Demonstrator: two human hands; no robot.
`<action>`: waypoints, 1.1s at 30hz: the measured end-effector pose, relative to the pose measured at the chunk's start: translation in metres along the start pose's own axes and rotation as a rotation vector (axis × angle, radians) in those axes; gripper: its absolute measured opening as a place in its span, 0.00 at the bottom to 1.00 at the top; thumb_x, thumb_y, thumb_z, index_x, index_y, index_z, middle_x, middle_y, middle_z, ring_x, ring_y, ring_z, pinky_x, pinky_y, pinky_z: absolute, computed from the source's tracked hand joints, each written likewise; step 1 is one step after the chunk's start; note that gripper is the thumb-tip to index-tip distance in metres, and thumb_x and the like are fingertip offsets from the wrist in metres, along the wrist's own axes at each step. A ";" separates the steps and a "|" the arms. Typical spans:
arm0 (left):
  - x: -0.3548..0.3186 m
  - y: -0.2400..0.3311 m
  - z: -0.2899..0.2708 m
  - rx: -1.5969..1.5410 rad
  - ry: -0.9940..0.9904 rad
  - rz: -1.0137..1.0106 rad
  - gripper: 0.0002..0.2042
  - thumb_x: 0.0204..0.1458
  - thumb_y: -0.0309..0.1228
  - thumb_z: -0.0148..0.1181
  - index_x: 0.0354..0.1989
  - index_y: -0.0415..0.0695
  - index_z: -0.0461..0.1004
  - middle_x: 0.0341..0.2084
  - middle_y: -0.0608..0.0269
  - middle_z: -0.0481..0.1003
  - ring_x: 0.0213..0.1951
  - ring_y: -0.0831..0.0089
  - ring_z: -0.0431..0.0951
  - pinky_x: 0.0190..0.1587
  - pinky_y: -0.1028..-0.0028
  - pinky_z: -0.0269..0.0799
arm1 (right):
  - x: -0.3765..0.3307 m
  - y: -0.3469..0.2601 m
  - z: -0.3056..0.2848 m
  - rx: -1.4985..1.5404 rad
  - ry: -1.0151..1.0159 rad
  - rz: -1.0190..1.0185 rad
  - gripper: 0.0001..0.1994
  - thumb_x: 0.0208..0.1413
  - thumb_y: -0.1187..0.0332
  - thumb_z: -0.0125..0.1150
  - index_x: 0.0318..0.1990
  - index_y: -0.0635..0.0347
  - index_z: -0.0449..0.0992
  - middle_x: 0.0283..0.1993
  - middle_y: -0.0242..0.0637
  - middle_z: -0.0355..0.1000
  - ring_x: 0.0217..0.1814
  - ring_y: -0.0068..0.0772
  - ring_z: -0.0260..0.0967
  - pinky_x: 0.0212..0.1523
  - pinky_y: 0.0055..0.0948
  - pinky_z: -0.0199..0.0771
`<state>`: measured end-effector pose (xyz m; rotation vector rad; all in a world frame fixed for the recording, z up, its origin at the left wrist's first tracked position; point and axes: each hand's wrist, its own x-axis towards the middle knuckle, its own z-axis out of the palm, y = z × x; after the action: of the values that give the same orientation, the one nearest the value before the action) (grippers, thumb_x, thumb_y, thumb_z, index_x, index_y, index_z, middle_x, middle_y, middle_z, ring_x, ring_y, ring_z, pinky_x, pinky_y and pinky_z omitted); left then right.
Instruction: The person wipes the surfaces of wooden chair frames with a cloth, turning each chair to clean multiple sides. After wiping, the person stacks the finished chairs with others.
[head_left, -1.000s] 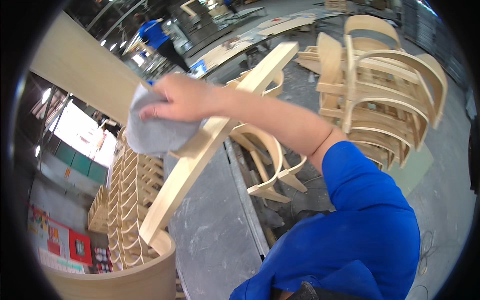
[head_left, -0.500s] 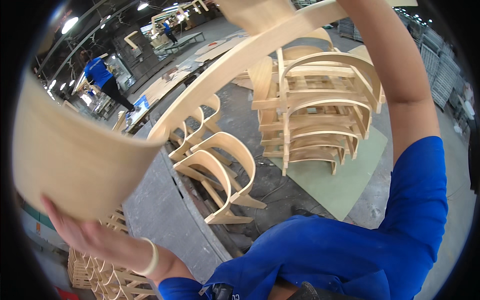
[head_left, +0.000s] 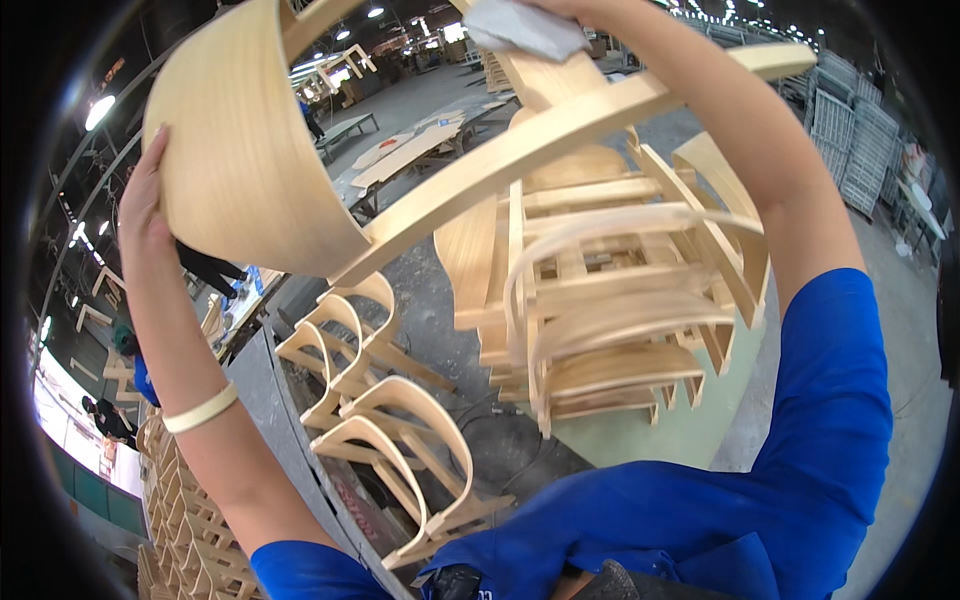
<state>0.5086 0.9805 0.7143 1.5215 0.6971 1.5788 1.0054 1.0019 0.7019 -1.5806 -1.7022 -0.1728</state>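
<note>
Raised before me is a pale wooden chair frame, with a broad curved backrest panel (head_left: 235, 150) on the left and a long curved rail (head_left: 520, 155) running right from its lower end. My left hand (head_left: 147, 190) grips the panel's left edge, its thumb up along the outside. At the top edge my right hand (head_left: 562, 8) is partly cut off, pressing a folded grey-white cloth (head_left: 525, 28) onto a flat wooden piece (head_left: 545, 80) of the frame. Its fingertips are hidden.
Stacked wooden chair frames (head_left: 620, 290) stand ahead on a green sheet (head_left: 610, 440). Smaller curved frames (head_left: 400, 440) line the grey table (head_left: 265, 400) at left; more pile up lower left (head_left: 190, 510). Wire racks (head_left: 850, 140) stand far right. Several co-workers are in the left background.
The chair frame's curved panel has swung up and right with my left hand, which now reaches higher. My right hand and the cloth have come into view at the top.
</note>
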 end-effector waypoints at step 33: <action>0.225 -0.344 0.151 0.354 -0.202 -0.467 0.19 0.52 0.34 0.61 0.44 0.28 0.73 0.33 0.49 0.79 0.30 0.66 0.80 0.34 0.68 0.76 | -0.042 0.300 0.279 0.973 -0.350 0.817 0.30 0.61 0.51 0.54 0.57 0.71 0.65 0.57 0.48 0.69 0.56 0.40 0.69 0.55 0.38 0.69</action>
<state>0.7320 1.3255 0.5629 1.5904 1.1618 0.9736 1.1443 1.1965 0.3664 -1.3967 -0.9373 1.2052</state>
